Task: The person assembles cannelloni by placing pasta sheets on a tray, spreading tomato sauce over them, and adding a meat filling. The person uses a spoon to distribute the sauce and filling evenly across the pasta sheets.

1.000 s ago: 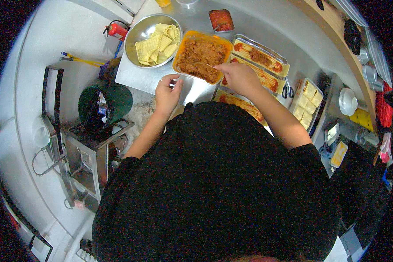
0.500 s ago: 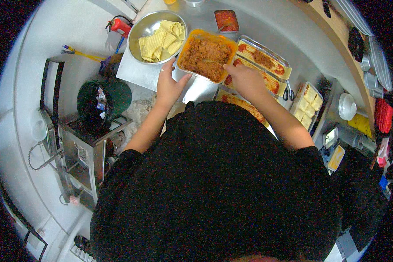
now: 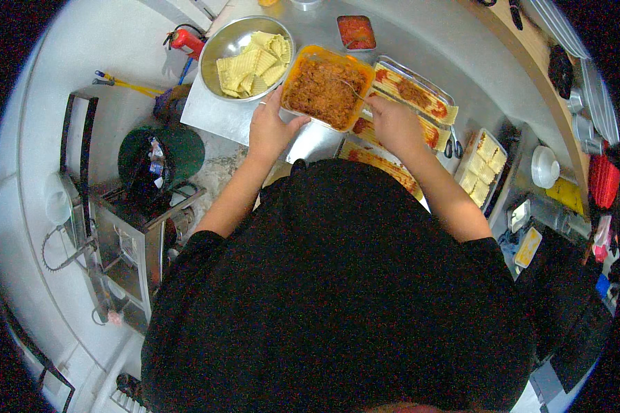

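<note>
An orange-stained plastic container (image 3: 359, 110) full of minced meat sauce (image 3: 324, 86) stands at the middle of the counter. My left hand (image 3: 272, 134) steadies it at the near left corner, fingers along its side and thumb by the near edge. Over the container's right edge, my right hand (image 3: 394, 122) is closed round the handle of a thin metal spoon (image 3: 353, 88); its tip reaches the meat. Right of the container lie long pasta sheets (image 3: 434, 134) striped with red sauce. On the farthest pasta sheet (image 3: 387, 81), in a metal tray, sits a mound of meat.
A steel bowl (image 3: 213, 51) of ridged pasta sheets stands at the left. Behind is a small tub of red sauce (image 3: 356, 33). Scissors (image 3: 453, 146) and a tray of filled pasta (image 3: 482, 168) lie at the right. A green bin (image 3: 189, 155) stands below left.
My right hand has drawn slightly right and nearer, and the spoon has shifted from the middle of the meat toward the container's right side. My left hand stays at the container.
</note>
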Demonstrator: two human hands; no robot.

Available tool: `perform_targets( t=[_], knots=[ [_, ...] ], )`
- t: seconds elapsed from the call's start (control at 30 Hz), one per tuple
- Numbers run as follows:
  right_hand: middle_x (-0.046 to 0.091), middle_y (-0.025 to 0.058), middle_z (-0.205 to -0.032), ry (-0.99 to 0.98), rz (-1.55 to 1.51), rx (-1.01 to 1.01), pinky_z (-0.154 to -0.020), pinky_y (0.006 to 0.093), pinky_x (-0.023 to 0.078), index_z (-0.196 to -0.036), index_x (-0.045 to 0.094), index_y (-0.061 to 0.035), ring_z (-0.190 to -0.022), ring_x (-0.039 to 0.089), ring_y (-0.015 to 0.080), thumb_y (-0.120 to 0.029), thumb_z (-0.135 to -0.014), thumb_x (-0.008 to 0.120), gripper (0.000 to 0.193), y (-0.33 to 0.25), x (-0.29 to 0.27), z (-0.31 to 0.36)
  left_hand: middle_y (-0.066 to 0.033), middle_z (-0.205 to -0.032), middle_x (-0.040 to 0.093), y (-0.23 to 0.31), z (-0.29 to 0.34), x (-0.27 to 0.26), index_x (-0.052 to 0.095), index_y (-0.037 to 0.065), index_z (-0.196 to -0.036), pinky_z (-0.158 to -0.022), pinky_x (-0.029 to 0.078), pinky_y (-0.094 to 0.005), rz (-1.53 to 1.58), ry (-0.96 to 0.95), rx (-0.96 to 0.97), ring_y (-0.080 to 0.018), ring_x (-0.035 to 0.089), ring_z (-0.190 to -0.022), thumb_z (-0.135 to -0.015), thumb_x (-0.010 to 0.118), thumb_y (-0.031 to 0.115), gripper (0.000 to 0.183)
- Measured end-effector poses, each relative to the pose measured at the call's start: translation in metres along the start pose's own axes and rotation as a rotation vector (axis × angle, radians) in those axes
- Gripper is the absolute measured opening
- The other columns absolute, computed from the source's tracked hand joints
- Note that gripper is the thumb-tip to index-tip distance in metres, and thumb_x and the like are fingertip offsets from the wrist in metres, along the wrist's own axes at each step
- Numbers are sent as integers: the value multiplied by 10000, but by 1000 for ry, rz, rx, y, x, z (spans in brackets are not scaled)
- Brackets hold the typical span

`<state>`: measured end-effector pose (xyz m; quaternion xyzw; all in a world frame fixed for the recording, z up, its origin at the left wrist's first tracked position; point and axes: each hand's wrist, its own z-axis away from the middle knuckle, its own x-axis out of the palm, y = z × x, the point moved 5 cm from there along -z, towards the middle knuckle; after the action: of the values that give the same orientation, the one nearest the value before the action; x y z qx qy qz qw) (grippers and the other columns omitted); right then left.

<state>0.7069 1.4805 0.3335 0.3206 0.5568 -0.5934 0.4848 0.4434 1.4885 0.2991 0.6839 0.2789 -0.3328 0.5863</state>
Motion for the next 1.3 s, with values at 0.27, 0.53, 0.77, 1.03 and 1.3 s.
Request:
perform_targets(
  t=[0.27, 0.53, 0.77, 1.03, 1.3],
  knots=[
    [731, 224, -976, -241, 231, -120, -811, 538, 570, -1219, 720, -173, -911, 717, 402, -190, -966, 511, 328, -12, -13, 3, -232, -1270, 672, 7, -2, -6, 549, -7, -1418, -993, 514, -470, -92, -25, -50, -402, 645, -1143, -679, 913, 422, 929],
    [737, 203, -933, -279, -91, -243, -774, 511, 569, -1179, 717, -127, -888, 729, 389, -183, -921, 600, 289, -3, -1, 2, -247, -1237, 684, 4, -2, -5, 560, -29, -1406, -988, 521, -462, -138, -10, -16, -394, 658, -1126, -677, 913, 434, 934],
    [746, 108, -959, -387, -903, 368, -777, 386, 543, -1160, 751, -66, -867, 699, 240, -281, -960, 643, 312, 84, 28, 26, -268, -1345, 619, 10, -2, -5, 573, -2, -1400, -1044, 486, -480, -165, 0, 10, -428, 604, -1212, -739, 891, 382, 828],
    [756, 132, -1023, 206, -381, 428, -839, 361, 536, -1257, 720, -124, -924, 710, 250, -269, -985, 644, 318, 216, 24, 56, -207, -1196, 659, 119, -35, 34, 673, 59, -1284, -958, 509, -477, -85, -210, 429, -395, 633, -1101, -854, 741, 210, 462],
    [731, 227, -1032, 311, -208, 336, -847, 513, 565, -1197, 715, -147, -951, 700, 446, -239, -977, 590, 269, 275, 47, 35, -227, -1319, 622, 205, -93, 223, 460, 169, -1542, -1010, 528, -511, -362, -633, 499, -411, 621, -1212, -912, 663, 250, 667]
  ],
)
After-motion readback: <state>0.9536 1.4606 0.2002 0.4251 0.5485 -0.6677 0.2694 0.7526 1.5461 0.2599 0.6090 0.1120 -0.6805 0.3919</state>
